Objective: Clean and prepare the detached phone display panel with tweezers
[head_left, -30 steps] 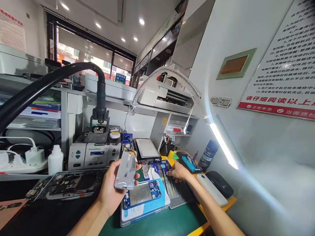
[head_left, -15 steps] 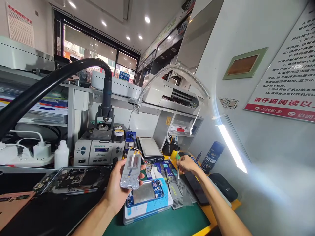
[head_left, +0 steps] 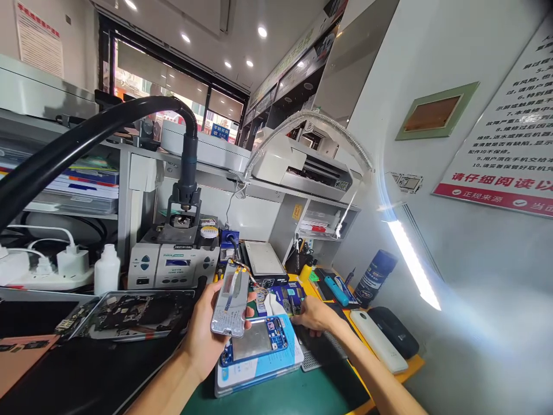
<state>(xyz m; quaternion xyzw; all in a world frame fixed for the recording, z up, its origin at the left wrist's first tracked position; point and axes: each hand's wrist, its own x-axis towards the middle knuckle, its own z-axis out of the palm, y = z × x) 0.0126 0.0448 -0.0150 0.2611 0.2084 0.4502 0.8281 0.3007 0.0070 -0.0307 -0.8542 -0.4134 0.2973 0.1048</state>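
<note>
In my left hand (head_left: 203, 328) is a phone screen assembly (head_left: 231, 305), its silvery back facing me, with ribbon cable and protective film on it. Below it, an opened blue phone frame (head_left: 254, 340) with exposed circuit boards lies on a blue-and-white box (head_left: 259, 374). My right hand (head_left: 317, 316) reaches down right of that frame, fingers pinched together low over the tools. What its fingertips grip, if anything, is hidden. Under the hand is a dark flat area over a grey perforated tray (head_left: 317, 360).
A yellow bottle (head_left: 306, 271), a turquoise handled tool (head_left: 337, 291), a dark blue spray can (head_left: 375, 276) and a white phone-shaped case (head_left: 378, 340) sit on the right. The separator machine (head_left: 173, 265) and a white bottle (head_left: 107, 271) stand behind left. A lit lamp (head_left: 412, 265) hangs right.
My right hand has moved down and slightly left from the upright slim metal tool it held, which no longer shows. My left hand keeps holding the screen assembly in nearly the same place.
</note>
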